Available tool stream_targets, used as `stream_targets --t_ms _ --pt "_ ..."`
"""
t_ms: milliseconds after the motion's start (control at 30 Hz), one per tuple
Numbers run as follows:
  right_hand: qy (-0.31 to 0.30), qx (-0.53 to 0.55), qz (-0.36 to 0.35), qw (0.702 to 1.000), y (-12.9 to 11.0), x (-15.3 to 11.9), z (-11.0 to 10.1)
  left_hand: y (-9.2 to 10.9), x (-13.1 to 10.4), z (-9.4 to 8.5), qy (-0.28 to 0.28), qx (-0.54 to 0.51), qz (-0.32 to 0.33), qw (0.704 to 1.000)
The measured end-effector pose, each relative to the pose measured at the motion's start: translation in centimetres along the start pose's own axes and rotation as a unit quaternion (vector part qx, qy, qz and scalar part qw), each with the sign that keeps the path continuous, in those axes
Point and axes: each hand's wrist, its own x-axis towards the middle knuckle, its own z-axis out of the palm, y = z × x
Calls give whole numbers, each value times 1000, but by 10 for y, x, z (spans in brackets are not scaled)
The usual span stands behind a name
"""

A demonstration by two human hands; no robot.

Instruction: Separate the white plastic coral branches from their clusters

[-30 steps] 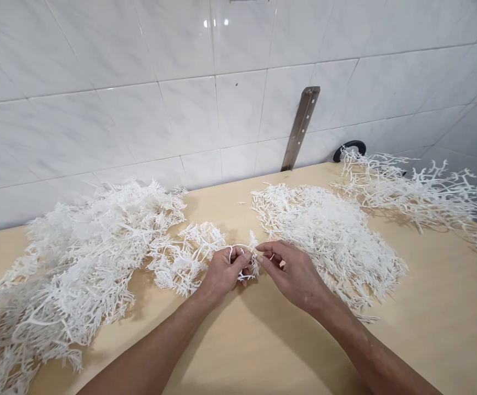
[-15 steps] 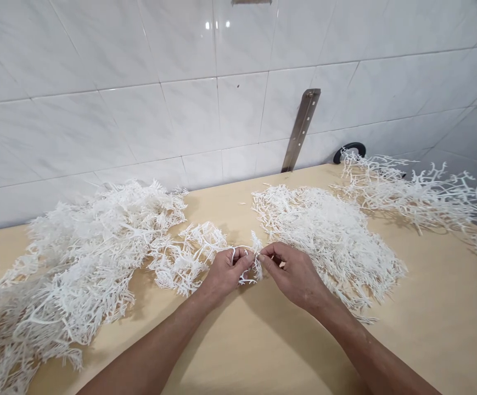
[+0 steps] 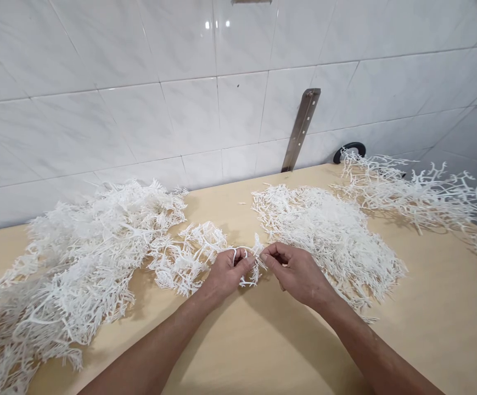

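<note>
My left hand (image 3: pixel 230 270) is closed on a white branched plastic piece (image 3: pixel 257 247) near the middle of the wooden table. Thumb and forefinger pinch its stem, and its feathery sprigs stick out to the right. My right hand (image 3: pixel 293 269) is closed in a pinch at the right side of that piece, its fingertips on a thin sprig. A small tangle of similar white pieces (image 3: pixel 184 255) lies just left of my left hand. Beyond my right hand spreads a pile of short white sprigs (image 3: pixel 332 236).
A large heap of white branched pieces (image 3: pixel 90 247) covers the left of the table (image 3: pixel 238 351). Bare white branches (image 3: pixel 423 192) lie at the back right beside a black ring (image 3: pixel 349 151). A metal bracket (image 3: pixel 301 129) stands against the tiled wall.
My right hand has shifted slightly to the right, away from my left hand. The sprigs on the held piece have turned a little; my left hand has hardly moved.
</note>
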Motion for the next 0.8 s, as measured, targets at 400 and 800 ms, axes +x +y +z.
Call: stream_targets --t_ms 400,800 --pt "-29 3 -7 1000 4 -1 2 -4 1 1 2 79 32 996" --pt "1 -51 -39 998 2 -1 2 -4 1 -1 -7 117 56 992"
